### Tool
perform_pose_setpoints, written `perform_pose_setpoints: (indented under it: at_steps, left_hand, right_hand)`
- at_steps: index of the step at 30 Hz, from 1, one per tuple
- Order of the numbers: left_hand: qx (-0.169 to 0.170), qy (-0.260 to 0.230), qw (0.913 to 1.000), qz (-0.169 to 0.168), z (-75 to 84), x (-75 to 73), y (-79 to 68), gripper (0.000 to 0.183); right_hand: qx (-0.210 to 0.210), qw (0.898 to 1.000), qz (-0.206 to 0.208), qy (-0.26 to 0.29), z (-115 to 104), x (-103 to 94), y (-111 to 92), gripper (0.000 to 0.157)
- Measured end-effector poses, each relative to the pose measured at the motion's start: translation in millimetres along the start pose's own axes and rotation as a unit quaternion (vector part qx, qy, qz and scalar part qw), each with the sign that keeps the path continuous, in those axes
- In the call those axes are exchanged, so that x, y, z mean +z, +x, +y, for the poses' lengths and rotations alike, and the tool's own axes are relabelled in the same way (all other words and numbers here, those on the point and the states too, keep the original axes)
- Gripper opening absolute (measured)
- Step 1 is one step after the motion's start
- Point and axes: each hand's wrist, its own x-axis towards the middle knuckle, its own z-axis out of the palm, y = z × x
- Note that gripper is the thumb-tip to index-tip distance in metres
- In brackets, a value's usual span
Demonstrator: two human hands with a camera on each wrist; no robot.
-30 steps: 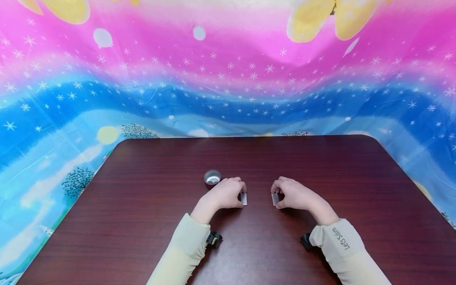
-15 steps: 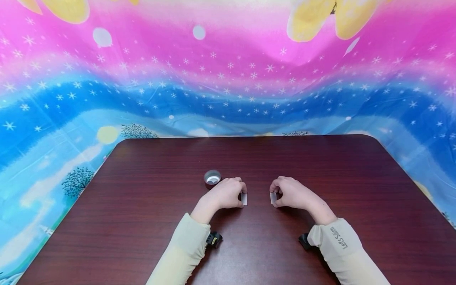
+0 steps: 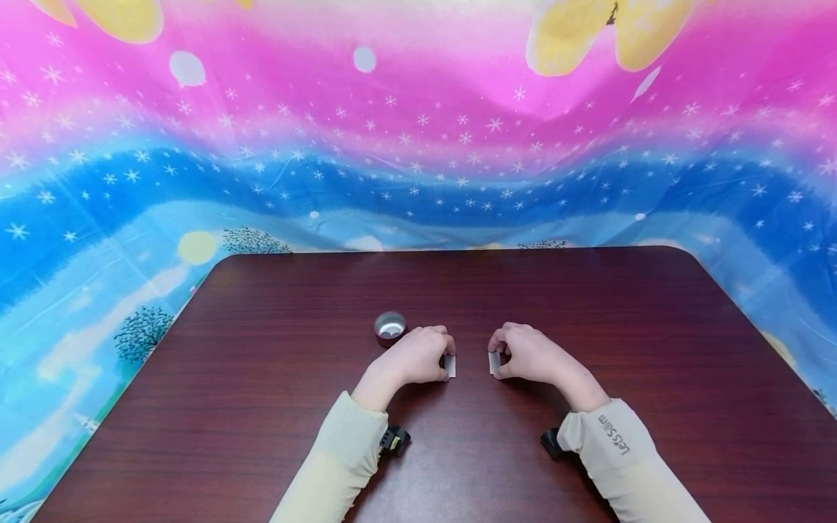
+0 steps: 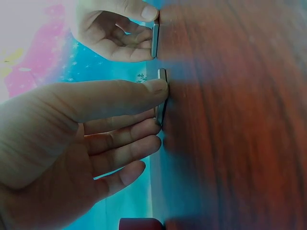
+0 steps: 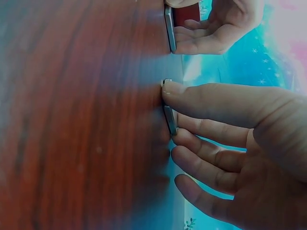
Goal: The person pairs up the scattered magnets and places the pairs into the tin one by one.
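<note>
My left hand (image 3: 418, 356) pinches the left flat piece (image 3: 451, 366), my right hand (image 3: 531, 354) the right flat piece (image 3: 494, 362)
Each sits between thumb and fingertips, well away from my palm

Pale cream sleeves (image 3: 320, 465) are worn with black wrist cameras (image 3: 395, 440); dark lettering (image 3: 613, 434) marks the cuff (image 3: 629, 425) at four o'clock.

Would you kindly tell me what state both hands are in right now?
Left hand: holding, pinching a small flat piece.
Right hand: holding, pinching a second flat piece.
</note>
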Motion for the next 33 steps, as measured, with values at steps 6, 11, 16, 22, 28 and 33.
perform_pose_setpoints:
  at_steps: [6, 11, 16, 22, 28, 33]
  left_hand:
    - [0.003, -0.014, 0.9999, 0.004, 0.2, -0.3, -0.2, 0.026]
    - [0.001, -0.026, 0.9997, 0.002, 0.2, -0.2, 0.9, 0.026]
    - [-0.005, -0.027, 0.9996, -0.005, 0.8, -0.6, 1.5, 0.027]
    - [-0.003, -0.02, 0.9998, -0.001, 0.3, -1.1, 2.6, 0.027]
    - [0.002, -0.015, 0.9999, 0.006, 0.5, -0.7, 2.5, 0.026]
    - [-0.004, -0.024, 0.9997, 0.006, 0.8, 0.9, 2.2, 0.025]
  right_hand:
    - [0.007, 1.0, -0.004, 0.007, -3.2, -0.2, 0.3, 0.026]
    - [0.015, 1.0, -0.003, 0.005, -6.1, 0.9, 1.3, 0.026]
    - [0.013, 1.0, -0.005, 0.008, -9.3, 1.6, 3.0, 0.025]
    - [0.002, 1.0, -0.004, 0.002, -12.0, 3.1, 6.3, 0.024]
    - [0.001, 1.0, -0.005, 0.0, -14.2, 4.5, 6.6, 0.025]
    - [-0.002, 1.0, -0.008, -0.003, -16.2, 5.2, 6.4, 0.025]
